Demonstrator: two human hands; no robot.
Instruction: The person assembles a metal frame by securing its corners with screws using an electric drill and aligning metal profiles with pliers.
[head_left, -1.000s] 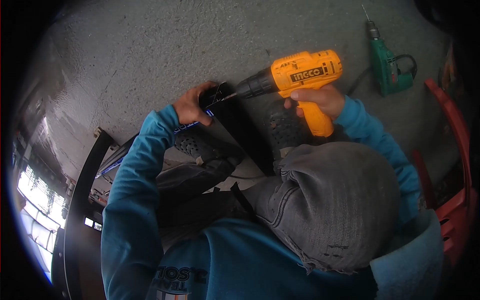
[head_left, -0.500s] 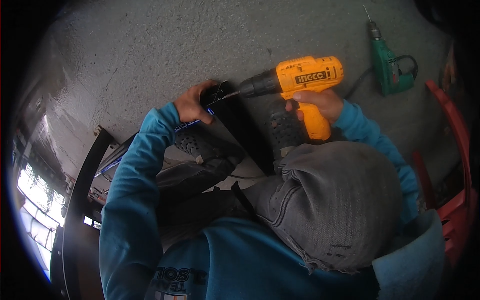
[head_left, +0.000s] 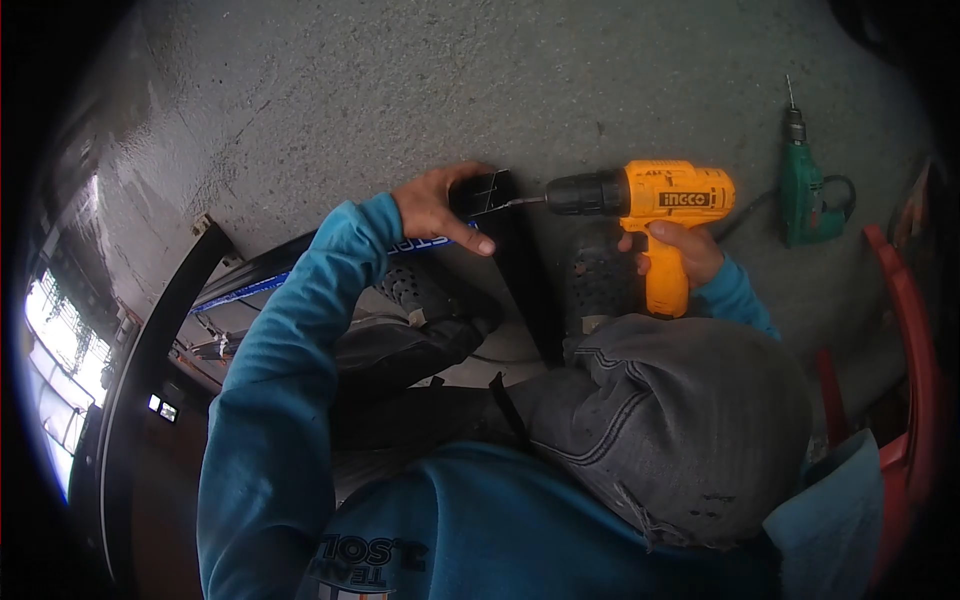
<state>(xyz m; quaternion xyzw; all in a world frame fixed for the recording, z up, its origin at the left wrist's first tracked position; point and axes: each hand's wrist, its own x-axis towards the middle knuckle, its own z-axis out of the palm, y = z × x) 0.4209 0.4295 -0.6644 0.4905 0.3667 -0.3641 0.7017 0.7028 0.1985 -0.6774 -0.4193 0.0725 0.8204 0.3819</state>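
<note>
The right hand (head_left: 675, 245) is wrapped tight round the handle of the yellow drill (head_left: 680, 195), one finger lying along the body by the trigger. The left hand (head_left: 435, 205) is closed over the end of the black metal frame (head_left: 525, 280), which rests on the concrete floor (head_left: 350, 90) between the person's feet. The drill bit (head_left: 522, 201) meets that end just beside the left fingertips. The frame looks stiff, smooth and likely to skid, so it is best gripped close to the end. A green drill (head_left: 805, 190) lies well apart on the floor, near a red chair (head_left: 915, 330).
</note>
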